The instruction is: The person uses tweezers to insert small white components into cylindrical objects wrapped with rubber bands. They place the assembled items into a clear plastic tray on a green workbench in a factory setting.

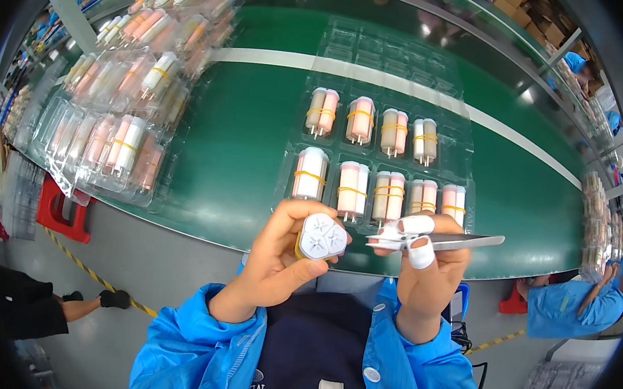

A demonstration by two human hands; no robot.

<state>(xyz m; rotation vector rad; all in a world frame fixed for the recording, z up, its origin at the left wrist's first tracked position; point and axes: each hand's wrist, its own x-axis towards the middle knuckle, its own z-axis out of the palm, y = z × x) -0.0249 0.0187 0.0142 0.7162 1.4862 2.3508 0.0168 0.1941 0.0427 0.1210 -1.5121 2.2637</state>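
Note:
My left hand (275, 257) is wrapped round a bundle of tubes (323, 237), its white three-part end turned up and a bit of yellow band showing at its side. To the right of it, my right hand (437, 272) grips metal tweezers (469, 242) lying level across the fingers. White coverings are on the thumb and a fingertip. The left end of the tweezers is near the bundle, apart from it. Just beyond my hands, a clear plastic tray (302, 131) holds two rows of white, pink and beige tube bundles (352, 187) with yellow bands.
Stacked clear trays of similar bundles (129, 143) stand on the left of the green table (240, 130). A white stripe (264, 58) crosses the tabletop. Red stools (61, 211) are beside the table. A person in blue (573, 306) works at the right; others are at the left.

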